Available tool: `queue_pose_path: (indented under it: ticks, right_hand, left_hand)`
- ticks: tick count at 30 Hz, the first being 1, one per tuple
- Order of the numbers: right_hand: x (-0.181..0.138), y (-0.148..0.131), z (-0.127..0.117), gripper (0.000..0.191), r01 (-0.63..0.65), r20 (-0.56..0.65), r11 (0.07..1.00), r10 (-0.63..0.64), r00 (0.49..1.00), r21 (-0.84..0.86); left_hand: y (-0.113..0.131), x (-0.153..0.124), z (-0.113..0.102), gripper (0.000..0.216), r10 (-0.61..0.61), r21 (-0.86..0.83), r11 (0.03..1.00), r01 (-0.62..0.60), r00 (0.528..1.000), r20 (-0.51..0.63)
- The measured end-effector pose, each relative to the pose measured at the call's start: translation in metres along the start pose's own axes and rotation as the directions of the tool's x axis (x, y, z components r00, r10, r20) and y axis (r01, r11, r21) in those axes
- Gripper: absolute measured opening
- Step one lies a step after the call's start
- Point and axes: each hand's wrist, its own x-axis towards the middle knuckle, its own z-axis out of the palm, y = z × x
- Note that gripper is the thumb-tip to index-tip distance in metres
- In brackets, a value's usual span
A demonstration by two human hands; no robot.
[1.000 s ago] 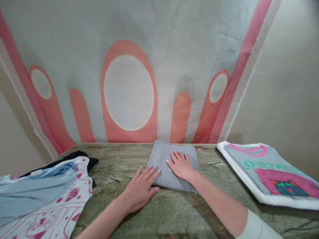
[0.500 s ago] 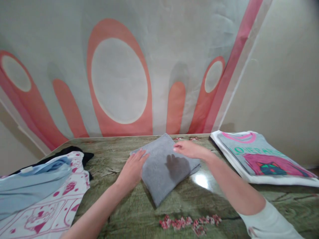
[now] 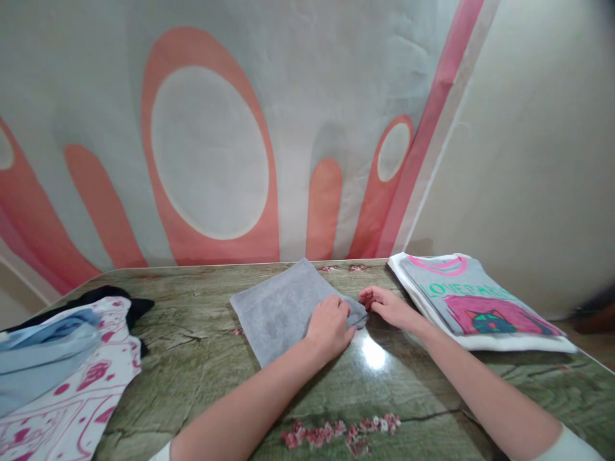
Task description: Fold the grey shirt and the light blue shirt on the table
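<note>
**Both our hands at the corner of a gray cloth**

We had the gray cloth (image 3: 276, 307) lying on the table (image 3: 192, 397), between two groups of clothes, with one corner pointing to the back edge. Its right-hand corner was crumpled. Our left hand (image 3: 329, 328) lay over the cloth beside that corner, fingers bent downward; their tips were hidden, so we could not tell whether they gripped the fabric or only pressed it. We held our right hand (image 3: 390, 308) just beyond the same corner, its fingers loosely curled and apart from the thumb (whether they brushed the fabric, we could not tell).

To our right we had a gray shirt (image 3: 480, 304) with a pink collar and a cat picture, on top of something white and folded (image 3: 523, 343). Over on our left lay a light blue garment (image 3: 43, 365), a white one with pink prints (image 3: 91, 381) and a black one (image 3: 139, 310), overlapping. Pink flowers (image 3: 317, 435) decorated the tabletop nearer to us.
</note>
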Motion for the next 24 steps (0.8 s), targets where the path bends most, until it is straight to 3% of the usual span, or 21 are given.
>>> queue_pose_path:
  ticks: [7,13,17,24]
  right_hand:
    - [-0.001,0.001,-0.004,0.043,-0.022,0.091,0.999,0.019,0.996,0.03]
    - [-0.001,0.0,-0.004,0.024,-0.003,-0.02,0.975,-0.002,1.0,-0.221]
    - [-0.004,-0.012,0.001,0.01,0.033,-0.025,0.929,-0.046,0.999,-0.368]
    - [-0.01,-0.035,0.016,0.024,0.103,0.042,0.812,-0.096,0.994,-0.575]
  left_hand:
    - [-0.022,0.003,0.009,0.008,-0.066,-0.298,0.954,0.038,0.994,-0.085]
    - [-0.03,0.01,0.006,0.011,-0.282,-0.5,0.845,0.19,0.952,-0.115]
    - [-0.033,0.013,0.003,0.008,-0.379,-0.574,0.785,0.235,0.914,-0.143]
    - [-0.032,0.014,-0.002,0.009,-0.394,-0.671,0.716,0.193,0.905,-0.161]
